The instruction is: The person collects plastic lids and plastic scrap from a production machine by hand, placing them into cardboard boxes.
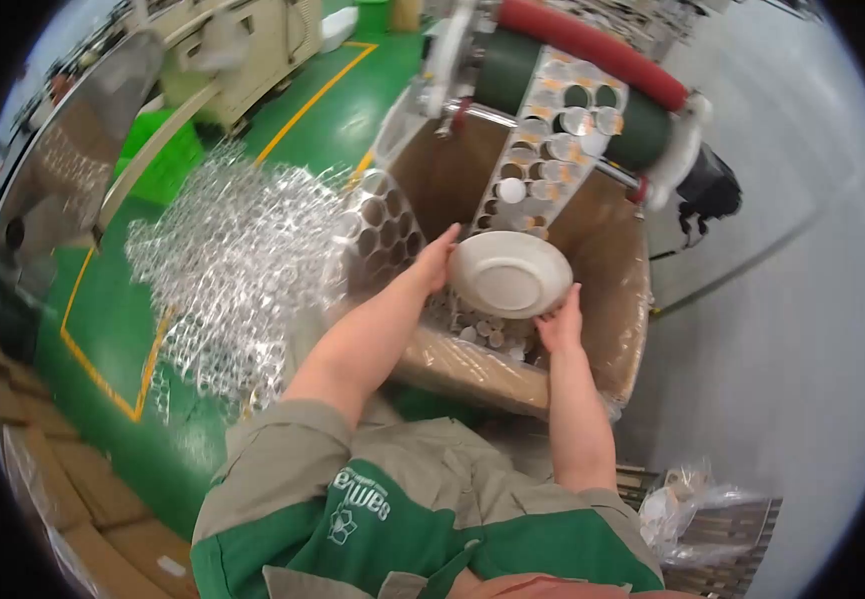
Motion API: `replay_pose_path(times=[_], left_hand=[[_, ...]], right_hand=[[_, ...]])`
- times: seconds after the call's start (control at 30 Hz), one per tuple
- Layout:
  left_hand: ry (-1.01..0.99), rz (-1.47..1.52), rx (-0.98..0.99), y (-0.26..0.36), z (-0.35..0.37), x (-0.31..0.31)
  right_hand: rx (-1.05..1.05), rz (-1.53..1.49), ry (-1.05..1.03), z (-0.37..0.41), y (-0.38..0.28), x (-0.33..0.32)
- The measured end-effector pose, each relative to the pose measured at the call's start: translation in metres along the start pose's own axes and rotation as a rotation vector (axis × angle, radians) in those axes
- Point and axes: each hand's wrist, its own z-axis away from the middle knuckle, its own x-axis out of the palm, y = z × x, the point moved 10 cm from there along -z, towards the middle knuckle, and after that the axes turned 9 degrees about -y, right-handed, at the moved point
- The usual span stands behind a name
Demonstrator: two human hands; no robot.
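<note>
Over the cardboard box (472, 371), the bowl (508, 278) lies between left hand (435, 264) and right hand (561, 321), long axis far-left to near-right; both clamp its edges, neither nearer, fingers seemingly part-hidden.

white bowl (509, 275), red roller (592, 52), yellow-lined green floor (105, 324)

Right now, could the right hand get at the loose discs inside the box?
Probably not freely: the right hand and left hand both appear to hold the bowl, which hangs over the box and partly blocks the way to the loose discs.
</note>
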Motion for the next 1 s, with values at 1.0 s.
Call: replay_pose_path(times=[1.0], left_hand=[[-0.207, -0.01, -0.097, 0.001, 0.021, 0.038]], right_hand=[[0.37, 0.144, 0.02, 0.014, 0.034, 0.002]])
